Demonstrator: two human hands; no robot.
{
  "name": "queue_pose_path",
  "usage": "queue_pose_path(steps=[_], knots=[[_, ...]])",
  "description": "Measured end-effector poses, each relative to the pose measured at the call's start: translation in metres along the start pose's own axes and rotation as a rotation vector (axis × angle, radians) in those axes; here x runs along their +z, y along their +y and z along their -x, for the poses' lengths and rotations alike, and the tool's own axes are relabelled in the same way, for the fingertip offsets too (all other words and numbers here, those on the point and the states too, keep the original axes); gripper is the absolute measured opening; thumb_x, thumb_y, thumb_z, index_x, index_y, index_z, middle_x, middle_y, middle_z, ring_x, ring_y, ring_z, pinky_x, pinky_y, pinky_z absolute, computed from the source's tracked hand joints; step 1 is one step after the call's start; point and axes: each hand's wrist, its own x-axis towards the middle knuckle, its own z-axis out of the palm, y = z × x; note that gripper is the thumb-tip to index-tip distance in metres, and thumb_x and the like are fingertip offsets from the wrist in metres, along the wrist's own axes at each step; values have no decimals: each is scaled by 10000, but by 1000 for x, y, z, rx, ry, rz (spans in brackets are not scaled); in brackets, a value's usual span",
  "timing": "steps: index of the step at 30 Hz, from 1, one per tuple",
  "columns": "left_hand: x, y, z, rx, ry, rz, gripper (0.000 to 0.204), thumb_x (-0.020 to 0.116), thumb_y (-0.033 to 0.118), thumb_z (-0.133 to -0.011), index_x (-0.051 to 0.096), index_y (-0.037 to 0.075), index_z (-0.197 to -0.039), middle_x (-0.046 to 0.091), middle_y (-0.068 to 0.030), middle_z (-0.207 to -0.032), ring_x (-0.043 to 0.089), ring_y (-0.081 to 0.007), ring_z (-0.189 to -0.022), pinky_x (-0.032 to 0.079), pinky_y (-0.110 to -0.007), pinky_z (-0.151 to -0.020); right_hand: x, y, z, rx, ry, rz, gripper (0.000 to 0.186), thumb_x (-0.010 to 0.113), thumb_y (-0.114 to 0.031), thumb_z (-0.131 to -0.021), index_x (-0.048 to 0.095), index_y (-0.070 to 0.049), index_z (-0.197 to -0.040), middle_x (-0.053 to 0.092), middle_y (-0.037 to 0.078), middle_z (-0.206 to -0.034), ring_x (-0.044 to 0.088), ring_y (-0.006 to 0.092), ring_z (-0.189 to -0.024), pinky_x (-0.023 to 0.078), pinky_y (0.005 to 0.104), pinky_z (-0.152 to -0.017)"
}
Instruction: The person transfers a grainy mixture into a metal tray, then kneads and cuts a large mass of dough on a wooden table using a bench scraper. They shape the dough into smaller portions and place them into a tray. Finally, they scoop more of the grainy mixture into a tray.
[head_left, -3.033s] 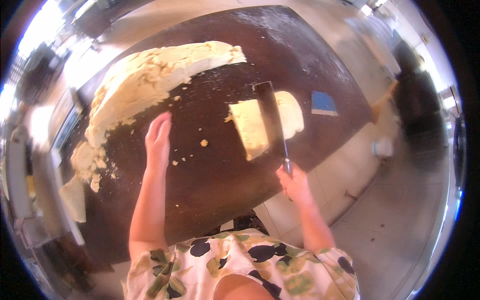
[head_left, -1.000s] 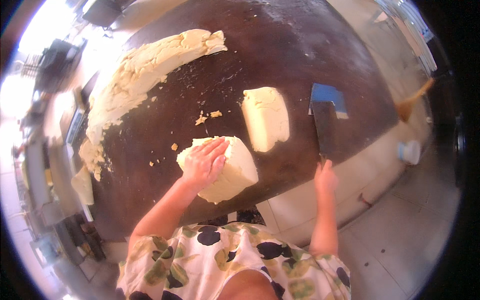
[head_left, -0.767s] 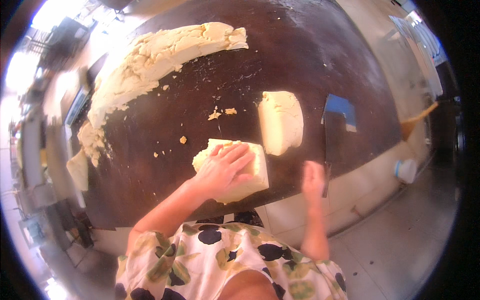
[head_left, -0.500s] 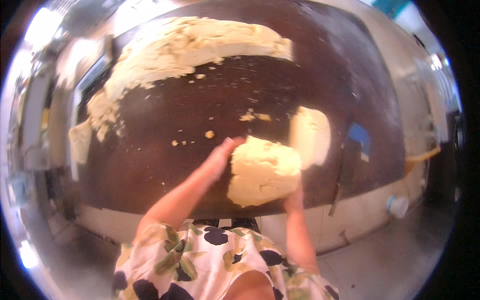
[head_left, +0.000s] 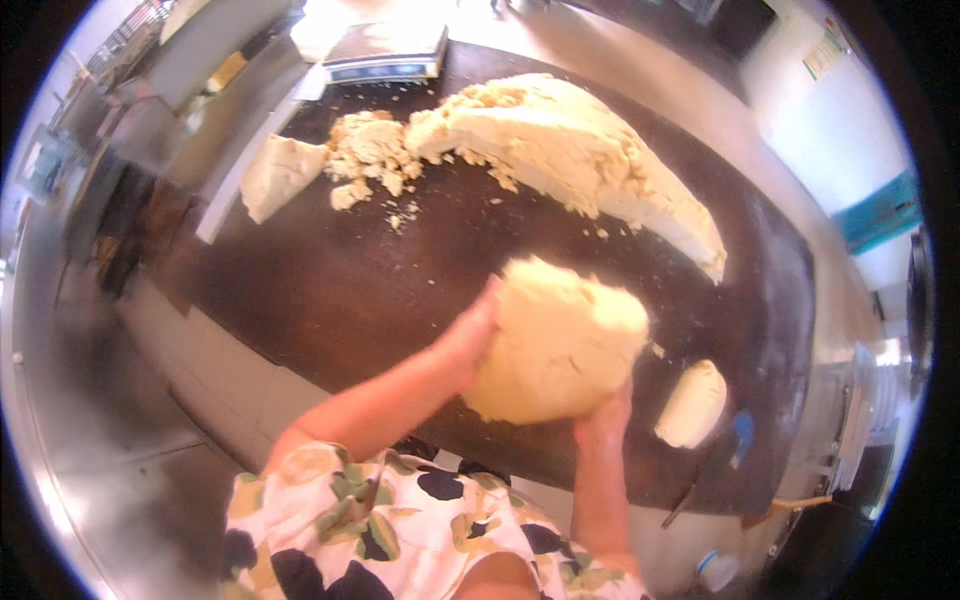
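I grip the pale yellow, rough lump of dough (head_left: 558,340) between my left hand (head_left: 468,338) and right hand (head_left: 603,418), fingers clamped on its sides, raised above the dark brown worktop (head_left: 330,290), where its soft weight could, I judge, sag and tear free.

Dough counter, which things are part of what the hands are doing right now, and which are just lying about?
In use: dough lump, left hand, right hand.

Lying about: big dough mass, small dough piece, dough slab, scale, knife.
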Motion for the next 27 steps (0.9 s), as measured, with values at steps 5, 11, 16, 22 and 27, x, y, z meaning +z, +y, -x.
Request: queue_pose_path(steps=[5,11,16,22,27], knots=[[-79,182,69,390,140,-6,762,197,656,-937,419,78,-1379,518,-127,-1326,507,-292,-1204,393,-472,-1019,203,11,-28,248,-397,30,618,362,-482,-991,340,-39,-1422,319,118,-1487,322,254,-1349,229,435,-1114],[-269,246,112,823,716,-36,700,261,549,-967,190,96,-1495,130,-83,-1574,114,-234,-1447,-3,-511,-1129,227,64,-25,195,-545,315,647,371,-494,-976,316,-58,-1451,234,98,-1543,169,237,-1428,105,456,-1136],[-342,118,97,581,786,-29,520,434,432,-958,458,76,-1336,488,-110,-1361,414,-270,-1292,186,-507,-1095,39,94,-59,7,-157,590,570,400,-456,-970,446,-55,-1372,447,104,-1419,406,237,-1311,283,438,-1049],[-270,-63,59,785,531,-1453,299,648,124,-832,602,42,-1116,564,-142,-1213,529,-289,-1137,402,-364,-996,-169,-6,-51,-382,485,622,361,408,-235,-1011,559,29,-1207,569,138,-1216,528,219,-1136,388,340,-1019],[-136,-133,18,735,-288,-1890,337,739,157,-737,637,110,-1055,591,-106,-1051,591,-316,-935,513,-397,-748,-337,-74,-85,-759,759,1078,385,432,-244,-996,534,53,-1218,552,162,-1241,517,261,-1162,374,350,-1029]])
